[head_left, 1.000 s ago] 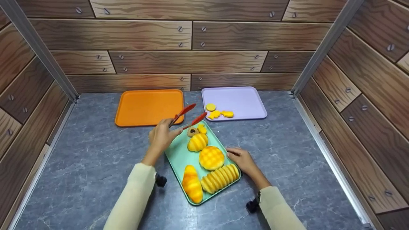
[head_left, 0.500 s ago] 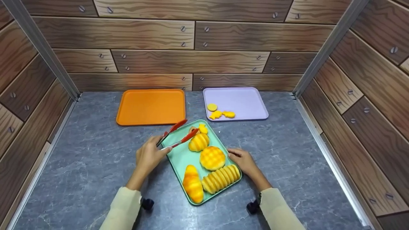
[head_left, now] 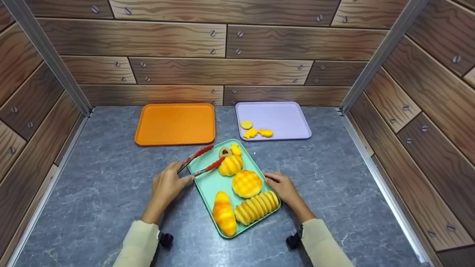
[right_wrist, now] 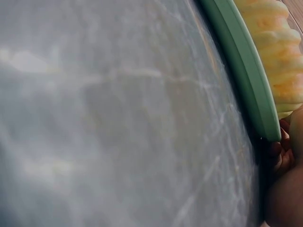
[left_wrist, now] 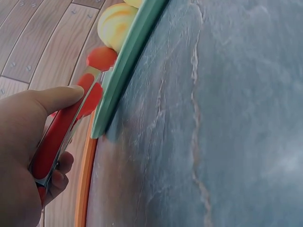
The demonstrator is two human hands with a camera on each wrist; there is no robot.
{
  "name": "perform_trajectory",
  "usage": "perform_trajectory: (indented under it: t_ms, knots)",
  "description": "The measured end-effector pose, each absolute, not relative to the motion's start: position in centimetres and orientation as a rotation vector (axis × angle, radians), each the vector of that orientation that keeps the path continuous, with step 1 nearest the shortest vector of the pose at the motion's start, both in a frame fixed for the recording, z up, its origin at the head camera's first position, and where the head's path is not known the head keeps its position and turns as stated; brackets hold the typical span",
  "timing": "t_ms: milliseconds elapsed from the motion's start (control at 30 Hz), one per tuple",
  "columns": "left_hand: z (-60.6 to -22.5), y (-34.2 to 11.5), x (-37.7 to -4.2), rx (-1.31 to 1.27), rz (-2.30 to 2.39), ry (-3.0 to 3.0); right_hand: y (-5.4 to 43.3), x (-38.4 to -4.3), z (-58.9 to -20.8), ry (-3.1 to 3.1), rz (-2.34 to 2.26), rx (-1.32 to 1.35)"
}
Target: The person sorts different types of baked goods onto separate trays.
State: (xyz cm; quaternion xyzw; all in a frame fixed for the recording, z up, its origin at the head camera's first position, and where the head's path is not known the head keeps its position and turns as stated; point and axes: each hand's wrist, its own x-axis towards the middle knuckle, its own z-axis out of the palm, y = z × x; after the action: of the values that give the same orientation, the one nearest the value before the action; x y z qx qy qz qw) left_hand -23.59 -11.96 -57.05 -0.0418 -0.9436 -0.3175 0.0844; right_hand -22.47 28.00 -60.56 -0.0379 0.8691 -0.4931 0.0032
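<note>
My left hand (head_left: 167, 185) holds a pair of red-tipped tongs (head_left: 210, 166) between thumb and fingers. In the head view the tongs' arms stand apart over the far left part of the green tray (head_left: 207, 185), with nothing between them. One tip lies at the small striped bread roll (head_left: 231, 165). The left wrist view shows the thumb on the tongs' red handle (left_wrist: 56, 139). My right hand (head_left: 284, 187) grips the tray's right rim. A heart-centred cookie (head_left: 225, 152), a yellow star-like piece (head_left: 235, 149), a round grid-topped bun (head_left: 246, 184), a ridged loaf (head_left: 257, 207) and a croissant (head_left: 224, 214) lie on the tray.
Behind, at left, lies an orange tray (head_left: 176, 124) with nothing on it. A lilac tray (head_left: 282, 118) at back right bears a round yellow cookie (head_left: 246, 124) and two small yellow pieces (head_left: 250, 133). Wood-patterned walls (head_left: 219, 70) enclose the grey marbled surface (head_left: 104, 178).
My left hand has drawn back toward me and to the left with the tongs, from near the lilac tray to over the green tray. My right hand has stayed at the rim.
</note>
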Motion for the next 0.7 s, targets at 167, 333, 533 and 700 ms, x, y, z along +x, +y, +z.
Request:
perform_trajectory:
  t_ms: [167,333,533,700]
  knots:
    - [-57.1,-11.9,-24.2,-0.164,-0.932,-2.804,28.0,-22.4,-60.5,2.722,-1.511,-0.077]
    - [-57.1,-11.6,-24.8,-0.216,-0.926,-2.813,28.0,-22.4,-60.4,2.725,-1.526,-0.073]
    - [-57.0,-11.0,-25.6,-0.254,-0.895,-2.835,27.9,-22.5,-60.5,2.73,-1.544,-0.1]
    - [-57.1,-10.8,-26.1,-0.273,-0.886,-2.831,27.9,-22.5,-60.6,2.746,-1.536,-0.116]
